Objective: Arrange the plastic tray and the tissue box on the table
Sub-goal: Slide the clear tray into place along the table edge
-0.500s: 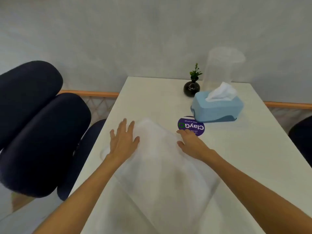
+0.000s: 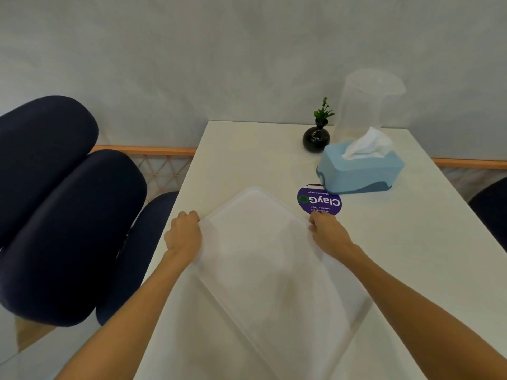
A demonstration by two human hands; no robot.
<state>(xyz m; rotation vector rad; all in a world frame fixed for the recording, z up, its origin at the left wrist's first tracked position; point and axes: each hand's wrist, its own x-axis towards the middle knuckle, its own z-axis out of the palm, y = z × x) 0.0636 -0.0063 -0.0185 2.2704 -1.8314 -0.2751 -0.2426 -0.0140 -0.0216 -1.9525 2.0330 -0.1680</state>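
White laminate covers the surface (image 2: 247,149), and most of its near half is taken up by the tray (image 2: 274,270), a big frosted plastic sheet of a thing lying skewed, one corner pointing to about 12 o'clock and another running off toward 5 o'clock. Both grips are clamped on it: the left hand (image 2: 182,234) curled over the edge at 9 o'clock, the right hand (image 2: 327,234) pinching the edge at 3 o'clock.

The chief risk I'd guess at is the tray itself. It looks thin and flexible, so held only by two far edges it may sag or twist, and its long tail toward the person could drag or catch the surface edge. The left hand sits close to the surface's left rim; a swing to 9 o'clock could carry a corner off the side toward the chair (image 2: 68,215).

Next in size, the clear jug (image 2: 370,105) stands tall at 1 o'clock, against the wall. It looks light and tippy, so a wide sweep of the tray could knock it.

The tissue box (image 2: 359,171), pale blue with a tissue sticking up, rests at 1 o'clock, well apart from the tray, just in front of the jug. It is untouched and needs a free hand; pushing the tray forward could shove it.

A purple sticker (image 2: 319,200) lies flat between the tray's far corner and the box, touching the box's base; no obstacle.

Smallest, the black vase (image 2: 316,138) with a green sprig stands just left of the box, easily toppled.
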